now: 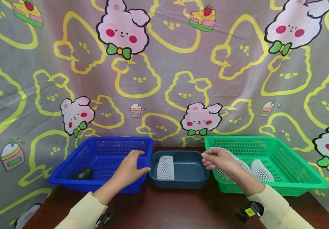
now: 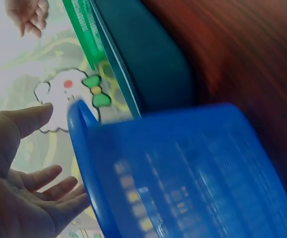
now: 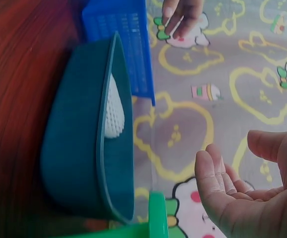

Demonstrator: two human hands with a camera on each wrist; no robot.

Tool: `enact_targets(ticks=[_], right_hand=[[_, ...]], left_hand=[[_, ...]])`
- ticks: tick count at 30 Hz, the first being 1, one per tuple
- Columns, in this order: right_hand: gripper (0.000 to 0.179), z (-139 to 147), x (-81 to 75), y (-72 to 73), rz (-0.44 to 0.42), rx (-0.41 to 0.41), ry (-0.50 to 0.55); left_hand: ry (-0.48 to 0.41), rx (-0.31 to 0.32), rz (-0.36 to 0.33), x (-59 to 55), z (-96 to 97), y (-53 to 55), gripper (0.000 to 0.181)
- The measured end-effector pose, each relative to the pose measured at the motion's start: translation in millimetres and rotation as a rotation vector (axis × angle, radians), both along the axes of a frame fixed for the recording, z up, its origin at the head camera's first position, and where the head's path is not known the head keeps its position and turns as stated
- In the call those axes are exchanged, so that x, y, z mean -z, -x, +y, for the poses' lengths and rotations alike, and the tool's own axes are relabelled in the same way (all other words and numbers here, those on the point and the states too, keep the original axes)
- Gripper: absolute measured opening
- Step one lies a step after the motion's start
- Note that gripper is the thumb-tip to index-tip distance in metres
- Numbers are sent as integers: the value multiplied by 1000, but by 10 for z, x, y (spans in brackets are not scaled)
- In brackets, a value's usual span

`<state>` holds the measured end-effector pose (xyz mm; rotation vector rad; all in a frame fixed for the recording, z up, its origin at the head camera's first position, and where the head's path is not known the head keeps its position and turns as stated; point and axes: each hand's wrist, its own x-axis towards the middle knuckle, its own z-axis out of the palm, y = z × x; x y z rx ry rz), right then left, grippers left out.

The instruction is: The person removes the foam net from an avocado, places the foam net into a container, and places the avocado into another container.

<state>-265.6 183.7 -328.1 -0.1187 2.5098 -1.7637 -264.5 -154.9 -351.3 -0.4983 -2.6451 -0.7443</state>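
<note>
Blue basket (image 1: 121,139): dark oval fruit (image 1: 83,174), front left.
Left hand (image 1: 128,169): near that basket's right side, thumb and fingers apart.
Slate tray (image 1: 180,184): white foam net (image 1: 165,168), left end.
Right hand (image 1: 220,161): by green basket (image 1: 267,190), thumb apart from loosely bent fingers.

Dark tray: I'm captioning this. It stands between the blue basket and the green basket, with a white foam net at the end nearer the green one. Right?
Wrong end: the head view shows the white foam net in the dark tray, at the end nearer the blue basket. The rest holds.
</note>
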Motion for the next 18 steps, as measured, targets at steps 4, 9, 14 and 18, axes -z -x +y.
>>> enact_targets(ticks=[4,9,14,18], right_hand=[[47,149,-5,-16,-1,-4,-17],[52,347,-13,-35,7,-3,-48],[53,528,-1,-47,26,19,-97],[56,704,22,-69,44,33,-137]], left_hand=[[-66,72,20,-10,195,-20,61],[-125,172,27,5,440,-4,57],[-153,240,-44,70,639,6,59],[-195,263,-139,143,780,3,61]])
